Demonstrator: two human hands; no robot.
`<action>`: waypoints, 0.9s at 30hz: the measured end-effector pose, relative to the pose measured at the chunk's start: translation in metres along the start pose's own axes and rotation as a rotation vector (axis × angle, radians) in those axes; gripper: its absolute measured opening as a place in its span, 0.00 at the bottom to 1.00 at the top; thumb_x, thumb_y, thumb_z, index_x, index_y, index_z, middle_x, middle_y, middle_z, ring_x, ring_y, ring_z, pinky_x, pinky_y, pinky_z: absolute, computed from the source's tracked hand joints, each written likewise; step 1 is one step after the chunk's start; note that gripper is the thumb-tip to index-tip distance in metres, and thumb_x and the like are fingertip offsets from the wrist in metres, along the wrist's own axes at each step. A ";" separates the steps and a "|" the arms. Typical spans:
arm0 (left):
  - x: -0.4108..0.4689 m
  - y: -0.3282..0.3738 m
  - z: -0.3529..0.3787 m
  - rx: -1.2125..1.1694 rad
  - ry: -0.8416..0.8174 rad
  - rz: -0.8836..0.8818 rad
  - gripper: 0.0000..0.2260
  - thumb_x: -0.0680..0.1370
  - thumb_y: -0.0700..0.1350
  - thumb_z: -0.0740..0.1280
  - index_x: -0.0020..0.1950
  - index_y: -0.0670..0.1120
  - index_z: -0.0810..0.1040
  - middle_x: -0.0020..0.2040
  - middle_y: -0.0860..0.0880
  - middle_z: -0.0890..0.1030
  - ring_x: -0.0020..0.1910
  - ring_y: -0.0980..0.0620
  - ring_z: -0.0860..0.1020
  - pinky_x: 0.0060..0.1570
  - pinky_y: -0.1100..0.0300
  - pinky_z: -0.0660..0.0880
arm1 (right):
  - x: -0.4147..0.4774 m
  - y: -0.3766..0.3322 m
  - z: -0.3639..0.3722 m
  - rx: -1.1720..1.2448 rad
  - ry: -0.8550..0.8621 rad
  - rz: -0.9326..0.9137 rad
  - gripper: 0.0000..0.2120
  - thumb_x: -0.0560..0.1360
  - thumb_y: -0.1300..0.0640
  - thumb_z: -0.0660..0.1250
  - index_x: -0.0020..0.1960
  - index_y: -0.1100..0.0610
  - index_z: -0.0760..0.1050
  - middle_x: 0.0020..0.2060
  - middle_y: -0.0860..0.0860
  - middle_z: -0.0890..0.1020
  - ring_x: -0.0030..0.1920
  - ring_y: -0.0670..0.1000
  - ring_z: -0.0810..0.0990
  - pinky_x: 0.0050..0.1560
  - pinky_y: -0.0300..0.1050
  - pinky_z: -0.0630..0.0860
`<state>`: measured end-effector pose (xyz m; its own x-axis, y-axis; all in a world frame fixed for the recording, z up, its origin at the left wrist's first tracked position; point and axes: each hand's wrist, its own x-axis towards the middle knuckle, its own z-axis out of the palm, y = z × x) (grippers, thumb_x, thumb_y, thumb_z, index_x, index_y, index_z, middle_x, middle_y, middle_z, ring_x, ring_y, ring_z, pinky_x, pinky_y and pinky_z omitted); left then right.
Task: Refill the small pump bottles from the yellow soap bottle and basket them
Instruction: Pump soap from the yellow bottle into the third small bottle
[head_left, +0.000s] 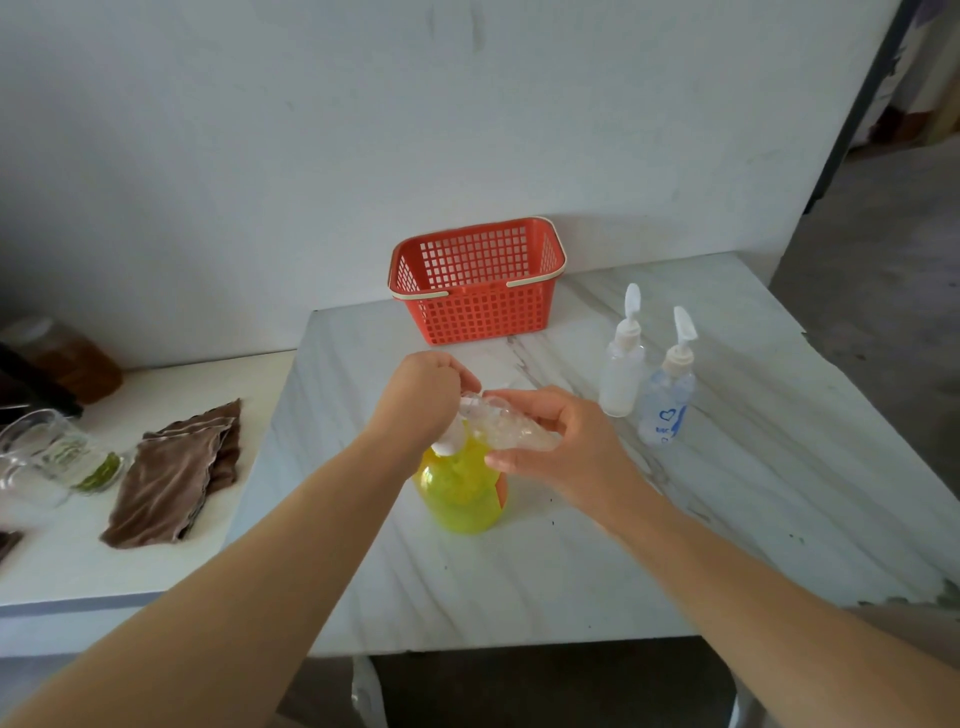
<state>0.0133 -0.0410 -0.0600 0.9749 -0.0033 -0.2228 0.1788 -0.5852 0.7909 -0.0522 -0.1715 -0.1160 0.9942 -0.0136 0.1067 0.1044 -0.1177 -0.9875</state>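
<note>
Marble-patterned table (571, 582), head view, with the yellow soap bottle (460, 493) taken as the centre of the dial. This bottle stood upright near the table's middle. The left hand (423, 395) was curled down over its white pump head (449, 440), fingers closed around it. The right hand (563, 447) grasped a clear small bottle (514, 428) between thumb and fingers. It was held on its side, with its mouth turned toward the pump head and just beside the left fingers. No pump top could be seen on this small bottle.

At 12 o'clock, against the wall, sat the red basket (478, 283), and no bottle showed through its open top or lattice. At 2 o'clock two more small pump bottles stood upright and close together. One was a cloudy white bottle (621, 376) and the other a blue-printed bottle (667, 402), both with their pump tops fitted. Their fill levels could not be read.

At 9 o'clock, on a lower white counter (156, 566), lay a folded brown cloth (176, 483), with a glass jug (47, 457) beyond it.

Progress, as judged: one refill appeared to be under way. Whether the standing pair had been filled could not be told. Basketing had not begun for any bottle, so most of the task seemed to remain.
</note>
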 end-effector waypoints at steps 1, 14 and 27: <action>0.000 0.001 0.000 0.032 -0.026 -0.007 0.15 0.76 0.32 0.55 0.41 0.44 0.79 0.37 0.50 0.76 0.34 0.54 0.71 0.31 0.62 0.67 | 0.000 0.001 0.001 0.002 0.002 -0.005 0.24 0.62 0.63 0.80 0.51 0.41 0.80 0.49 0.49 0.82 0.47 0.38 0.80 0.47 0.28 0.72; -0.007 0.002 0.004 0.025 -0.004 -0.052 0.16 0.76 0.31 0.54 0.46 0.40 0.81 0.44 0.46 0.79 0.43 0.47 0.75 0.40 0.59 0.71 | 0.000 0.004 0.002 -0.041 0.009 0.036 0.25 0.61 0.63 0.80 0.50 0.40 0.79 0.46 0.43 0.81 0.46 0.35 0.79 0.45 0.26 0.71; -0.005 0.008 0.003 0.058 -0.032 -0.046 0.16 0.78 0.32 0.53 0.53 0.40 0.80 0.52 0.46 0.79 0.48 0.46 0.76 0.43 0.60 0.68 | 0.000 0.002 -0.002 -0.036 -0.003 0.019 0.24 0.63 0.64 0.79 0.52 0.43 0.80 0.49 0.47 0.82 0.46 0.37 0.79 0.47 0.28 0.72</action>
<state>0.0089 -0.0480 -0.0544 0.9609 -0.0006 -0.2771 0.2145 -0.6316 0.7451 -0.0520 -0.1733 -0.1180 0.9961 -0.0132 0.0874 0.0843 -0.1535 -0.9845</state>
